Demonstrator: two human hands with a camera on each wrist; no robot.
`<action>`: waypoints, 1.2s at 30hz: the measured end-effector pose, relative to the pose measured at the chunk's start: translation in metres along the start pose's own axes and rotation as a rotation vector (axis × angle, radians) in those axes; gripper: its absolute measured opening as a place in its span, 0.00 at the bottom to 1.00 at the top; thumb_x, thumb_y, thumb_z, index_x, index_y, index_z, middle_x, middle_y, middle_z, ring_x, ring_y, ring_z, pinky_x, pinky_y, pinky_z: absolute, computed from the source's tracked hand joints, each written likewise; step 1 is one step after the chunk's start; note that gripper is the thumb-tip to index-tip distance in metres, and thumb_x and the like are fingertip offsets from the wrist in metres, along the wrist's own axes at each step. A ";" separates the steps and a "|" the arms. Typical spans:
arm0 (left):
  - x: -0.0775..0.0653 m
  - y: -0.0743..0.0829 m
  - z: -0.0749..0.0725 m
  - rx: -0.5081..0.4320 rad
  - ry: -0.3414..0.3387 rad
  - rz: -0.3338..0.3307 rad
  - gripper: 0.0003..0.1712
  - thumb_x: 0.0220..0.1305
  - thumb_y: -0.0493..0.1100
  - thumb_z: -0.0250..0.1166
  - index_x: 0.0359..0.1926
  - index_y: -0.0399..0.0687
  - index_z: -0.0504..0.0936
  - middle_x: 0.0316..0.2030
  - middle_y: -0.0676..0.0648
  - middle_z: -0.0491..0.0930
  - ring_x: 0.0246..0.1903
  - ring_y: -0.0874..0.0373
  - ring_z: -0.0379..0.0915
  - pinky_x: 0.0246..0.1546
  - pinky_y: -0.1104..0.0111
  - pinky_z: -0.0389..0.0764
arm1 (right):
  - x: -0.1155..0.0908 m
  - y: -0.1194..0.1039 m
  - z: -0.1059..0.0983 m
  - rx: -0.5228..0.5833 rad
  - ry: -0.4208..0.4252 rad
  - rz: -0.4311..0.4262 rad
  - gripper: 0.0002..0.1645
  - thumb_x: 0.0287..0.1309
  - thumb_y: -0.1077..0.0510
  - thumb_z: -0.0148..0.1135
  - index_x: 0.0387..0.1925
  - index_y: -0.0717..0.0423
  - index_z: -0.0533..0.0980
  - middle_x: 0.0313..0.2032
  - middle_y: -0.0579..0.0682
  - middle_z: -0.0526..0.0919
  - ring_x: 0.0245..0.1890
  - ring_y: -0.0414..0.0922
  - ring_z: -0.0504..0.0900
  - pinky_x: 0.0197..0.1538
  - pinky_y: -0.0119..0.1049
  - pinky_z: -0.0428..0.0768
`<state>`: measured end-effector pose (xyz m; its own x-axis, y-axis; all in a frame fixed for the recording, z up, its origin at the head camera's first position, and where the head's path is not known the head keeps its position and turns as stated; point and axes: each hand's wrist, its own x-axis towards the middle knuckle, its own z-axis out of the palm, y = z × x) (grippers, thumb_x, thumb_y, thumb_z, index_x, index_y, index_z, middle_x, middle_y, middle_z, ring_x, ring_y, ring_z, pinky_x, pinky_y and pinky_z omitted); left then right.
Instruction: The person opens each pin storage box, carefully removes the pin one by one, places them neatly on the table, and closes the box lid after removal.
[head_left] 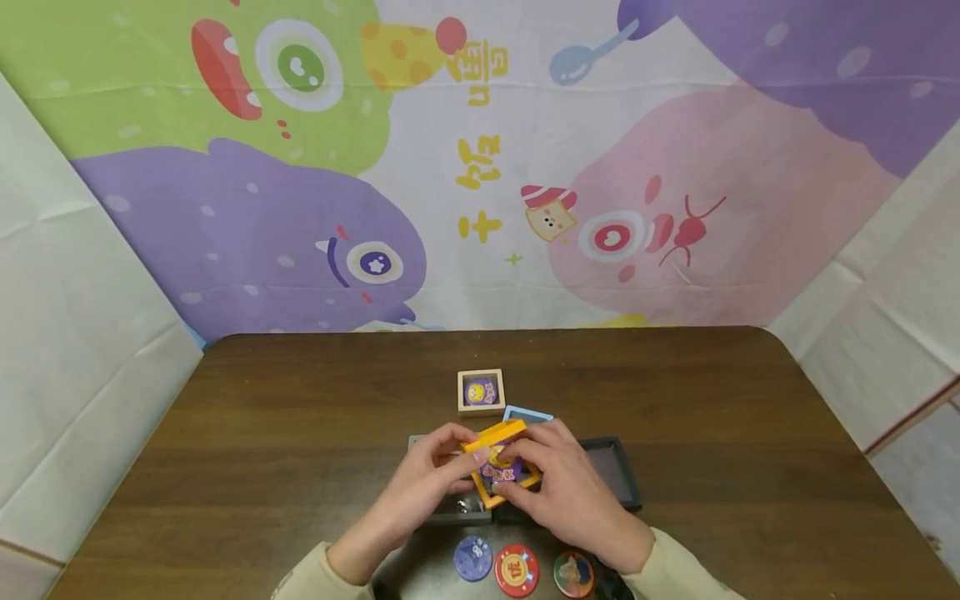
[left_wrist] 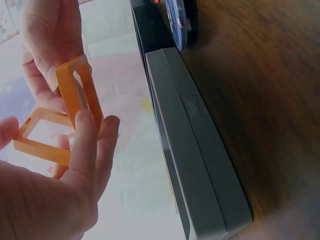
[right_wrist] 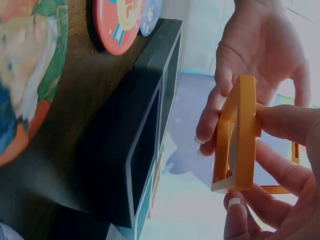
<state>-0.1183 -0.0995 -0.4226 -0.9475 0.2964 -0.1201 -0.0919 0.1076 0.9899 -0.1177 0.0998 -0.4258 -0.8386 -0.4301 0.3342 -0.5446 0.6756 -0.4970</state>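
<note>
Both hands hold a hinged orange display case (head_left: 495,435), raised over the boxes with its two frame halves swung apart. A purple round badge (head_left: 501,473) with a yellow figure lies in the case. My left hand (head_left: 420,483) grips the left side, thumb near the badge; in the left wrist view its fingers run along one half (left_wrist: 75,95). From the right, my right hand (head_left: 558,479) pinches the case, with fingertips at the badge. In the right wrist view, the thumb and fingers of this hand (right_wrist: 295,170) are around one frame half (right_wrist: 245,135).
Below the hands stand a grey case (head_left: 457,518) and a black case (head_left: 626,483). A light blue frame (head_left: 528,412) and a beige frame (head_left: 481,410) with a purple badge lie farther back. Blue (head_left: 473,558), red (head_left: 517,571) and green (head_left: 574,575) round badges lie near the front edge.
</note>
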 end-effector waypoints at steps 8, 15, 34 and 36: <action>0.001 -0.003 0.000 0.041 -0.008 0.003 0.22 0.58 0.51 0.62 0.48 0.43 0.72 0.47 0.43 0.76 0.41 0.54 0.76 0.41 0.61 0.76 | 0.000 0.002 0.000 0.074 0.023 0.034 0.14 0.41 0.46 0.71 0.28 0.36 0.73 0.38 0.33 0.67 0.38 0.36 0.66 0.36 0.32 0.71; 0.003 -0.001 -0.005 0.125 0.033 0.015 0.24 0.55 0.55 0.64 0.46 0.44 0.73 0.42 0.45 0.78 0.37 0.53 0.77 0.41 0.58 0.76 | 0.003 0.005 -0.006 0.231 0.080 0.009 0.14 0.47 0.62 0.67 0.25 0.39 0.73 0.33 0.35 0.68 0.29 0.34 0.71 0.29 0.28 0.74; 0.011 0.001 -0.024 0.121 0.164 0.003 0.25 0.52 0.57 0.66 0.44 0.46 0.73 0.40 0.44 0.77 0.42 0.49 0.74 0.44 0.58 0.75 | 0.003 0.025 -0.035 0.015 -0.543 -0.115 0.08 0.52 0.59 0.62 0.30 0.39 0.77 0.29 0.31 0.74 0.28 0.31 0.71 0.33 0.28 0.72; 0.011 0.000 -0.025 0.126 0.160 -0.001 0.25 0.51 0.57 0.66 0.43 0.46 0.73 0.40 0.44 0.77 0.42 0.48 0.74 0.44 0.57 0.75 | 0.001 0.023 -0.031 -0.010 -0.560 -0.145 0.07 0.51 0.58 0.64 0.28 0.39 0.77 0.27 0.30 0.72 0.27 0.31 0.69 0.32 0.27 0.71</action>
<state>-0.1361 -0.1197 -0.4223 -0.9849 0.1424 -0.0981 -0.0637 0.2284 0.9715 -0.1312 0.1333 -0.4121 -0.6356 -0.7681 -0.0776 -0.6564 0.5906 -0.4694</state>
